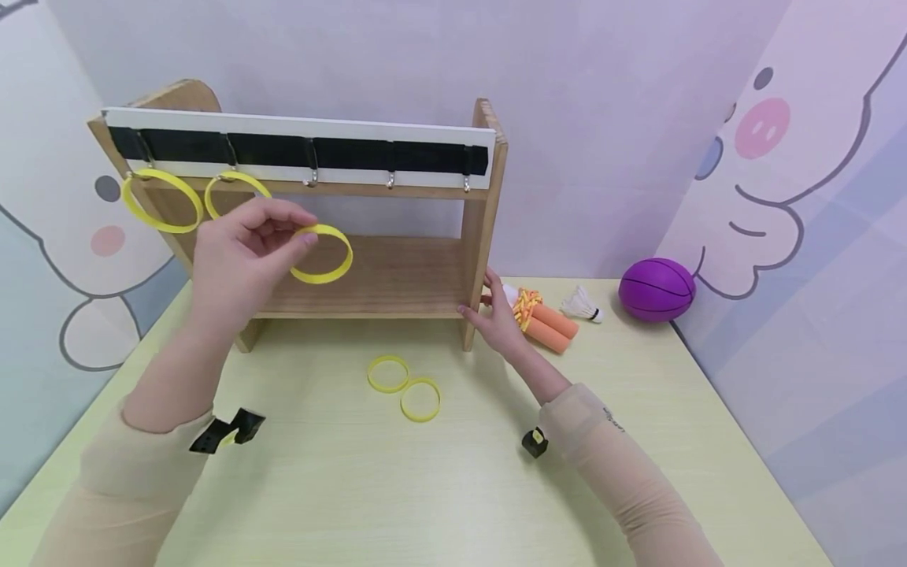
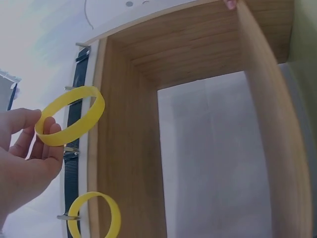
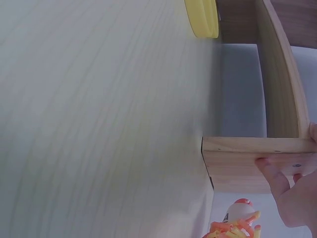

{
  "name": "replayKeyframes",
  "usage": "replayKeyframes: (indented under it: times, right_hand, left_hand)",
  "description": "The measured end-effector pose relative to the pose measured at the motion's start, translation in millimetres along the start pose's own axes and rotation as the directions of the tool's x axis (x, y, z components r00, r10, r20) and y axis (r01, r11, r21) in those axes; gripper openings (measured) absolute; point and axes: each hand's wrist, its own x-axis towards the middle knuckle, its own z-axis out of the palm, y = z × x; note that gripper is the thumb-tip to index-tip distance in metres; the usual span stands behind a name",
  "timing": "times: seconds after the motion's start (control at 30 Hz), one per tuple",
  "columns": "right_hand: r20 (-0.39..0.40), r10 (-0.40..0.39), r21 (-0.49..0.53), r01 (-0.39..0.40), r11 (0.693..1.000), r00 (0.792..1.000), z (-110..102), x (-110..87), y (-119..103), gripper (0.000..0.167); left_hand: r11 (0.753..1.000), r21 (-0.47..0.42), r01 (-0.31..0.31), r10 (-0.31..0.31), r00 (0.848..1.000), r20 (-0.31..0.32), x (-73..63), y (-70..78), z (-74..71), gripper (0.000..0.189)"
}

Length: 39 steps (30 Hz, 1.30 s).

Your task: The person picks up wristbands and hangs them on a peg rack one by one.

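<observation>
Head view's pretty bright and even, soft shadows on the table, edges stretched wide-angle style. Wrist views are dimmer and kinda soft, right one bluish.

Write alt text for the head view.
A person's left hand pinches a yellow ring before a wooden rack with five hooks, two bearing rings; the right hand holds the rack's side. Two more rings lie on the table; a purple ball sits at right.
</observation>
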Motion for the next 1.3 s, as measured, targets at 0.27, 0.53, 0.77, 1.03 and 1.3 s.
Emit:
replayKeyframes:
  times: [0.27,0.53,0.77,1.03,1.3]
  right_hand:
    - [-0.005,-0.012,0.007,0.012,1.000,1.000,0.0,-0.5,2.7,0.079]
    - [0.016,-0.013,0.003,0.013,1.000,1.000,-3.4,-12.0,-26.8,0.077]
    - [0.011,-0.017,0.004,0.016,1.000,1.000,-3.3,-13.9,-30.8,0.076]
    - [0.019,-0.011,0.001,0.011,1.000,1.000,-2.7,-12.9,-29.9,0.077]
    - [0.023,-0.012,-0.003,0.012,1.000,1.000,-2.9,-11.5,-29.9,0.077]
  left_hand:
    - [0.999,-0.003,-0.037,0.037,0.996,-0.080,25.8,7.5,-6.4,0.017]
    - [1.000,-0.011,-0.009,0.008,0.995,-0.097,43.6,4.3,-6.3,0.017]
    - [0.997,0.071,-0.028,0.035,0.994,-0.100,50.7,-8.6,-1.2,0.016]
    - [0.965,0.259,-0.046,0.076,0.992,-0.105,52.2,-15.2,0.7,0.018]
    - [0.945,0.296,-0.140,0.177,0.979,-0.103,50.1,-20.6,3.4,0.014]
